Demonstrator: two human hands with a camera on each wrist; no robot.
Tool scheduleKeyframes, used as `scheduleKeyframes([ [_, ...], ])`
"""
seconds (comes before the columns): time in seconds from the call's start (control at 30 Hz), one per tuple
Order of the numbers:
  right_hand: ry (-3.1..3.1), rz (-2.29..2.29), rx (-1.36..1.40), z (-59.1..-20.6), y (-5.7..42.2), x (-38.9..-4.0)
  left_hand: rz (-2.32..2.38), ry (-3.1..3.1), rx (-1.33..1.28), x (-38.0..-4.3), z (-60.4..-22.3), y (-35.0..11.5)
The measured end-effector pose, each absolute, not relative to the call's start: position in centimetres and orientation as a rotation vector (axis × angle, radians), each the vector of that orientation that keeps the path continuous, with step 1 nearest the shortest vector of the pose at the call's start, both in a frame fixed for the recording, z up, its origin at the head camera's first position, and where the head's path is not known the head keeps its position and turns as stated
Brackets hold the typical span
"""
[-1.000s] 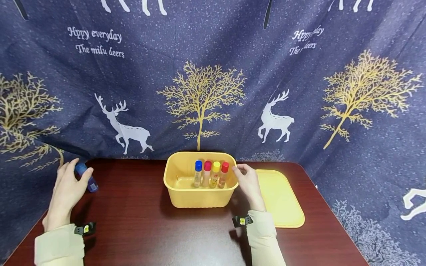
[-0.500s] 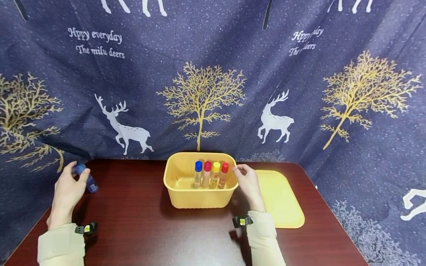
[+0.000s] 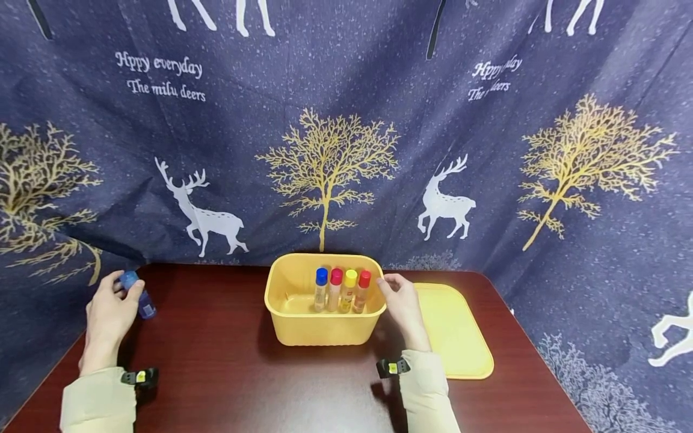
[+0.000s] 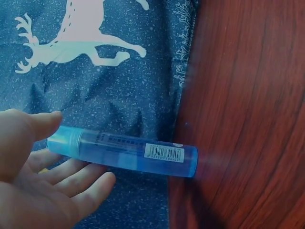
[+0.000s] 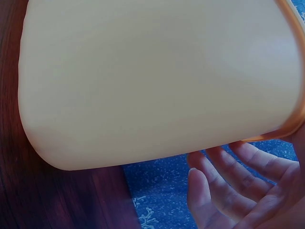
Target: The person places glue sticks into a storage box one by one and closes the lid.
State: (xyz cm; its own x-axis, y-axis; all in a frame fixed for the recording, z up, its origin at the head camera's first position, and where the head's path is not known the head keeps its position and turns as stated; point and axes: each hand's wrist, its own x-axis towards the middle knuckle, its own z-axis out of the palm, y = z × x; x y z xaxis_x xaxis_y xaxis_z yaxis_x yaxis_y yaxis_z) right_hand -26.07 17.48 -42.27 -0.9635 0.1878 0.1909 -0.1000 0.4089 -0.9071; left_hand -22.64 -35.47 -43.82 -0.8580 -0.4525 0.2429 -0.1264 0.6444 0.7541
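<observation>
Fingers of the left hand [image 3: 110, 313] are pinching a bottle [image 3: 145, 304] by its cap [image 4: 64, 141], its long axis slanting down rightward; well right, a box [image 3: 325, 331] is standing, the nearer right hand [image 3: 405, 310] touching its end, fingers loosely bent.

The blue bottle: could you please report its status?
Left hand around cap of blue bottle. Right hand at yellow tub. Nothing seen between bottle and tub.

You faced a navy tapestry [image 3: 346, 66] printed with white deer [image 3: 219, 221] and golden trees [image 3: 327, 174], behind the reddish-brown table [image 3: 216, 361].
</observation>
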Motion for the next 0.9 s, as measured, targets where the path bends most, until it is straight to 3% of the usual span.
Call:
scheduleKeyframes([
  [0.9, -2.401, 1.569, -0.082, -42.6, 17.5, -26.3, -0.985, -2.403, 0.432, -22.7, -43.6, -33.4],
])
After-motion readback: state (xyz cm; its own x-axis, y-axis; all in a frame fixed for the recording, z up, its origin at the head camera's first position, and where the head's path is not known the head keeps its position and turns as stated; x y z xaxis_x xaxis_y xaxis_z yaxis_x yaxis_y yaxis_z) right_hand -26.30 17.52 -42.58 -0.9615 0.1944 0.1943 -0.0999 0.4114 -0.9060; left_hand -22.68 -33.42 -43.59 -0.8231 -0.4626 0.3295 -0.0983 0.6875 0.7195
